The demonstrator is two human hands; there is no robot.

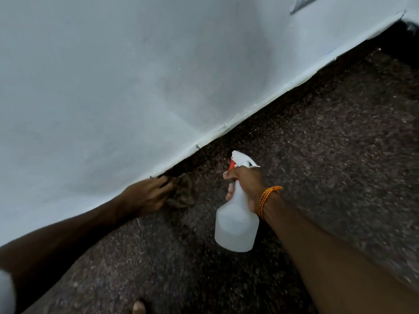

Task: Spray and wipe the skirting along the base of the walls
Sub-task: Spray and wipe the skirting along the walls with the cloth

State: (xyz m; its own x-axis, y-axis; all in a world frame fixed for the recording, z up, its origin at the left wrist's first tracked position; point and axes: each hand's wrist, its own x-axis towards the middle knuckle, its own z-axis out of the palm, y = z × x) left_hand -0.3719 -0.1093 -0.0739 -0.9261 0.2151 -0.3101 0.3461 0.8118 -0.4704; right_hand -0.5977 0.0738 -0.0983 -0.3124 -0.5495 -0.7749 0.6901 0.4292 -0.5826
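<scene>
Your left hand (148, 196) presses a dark cloth (182, 193) against the skirting (260, 118) where the white wall (136, 75) meets the speckled floor (317, 155), fingers clamped on it — your right hand (246, 188) grips the neck of a white bottle (237, 225), nozzle aimed at the skirting, held above the floor just beside the cloth

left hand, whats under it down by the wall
A crumpled brownish cloth sticks out from under the left hand, on the dark speckled floor at the wall's base. The part under the fingers and palm is hidden.
</scene>
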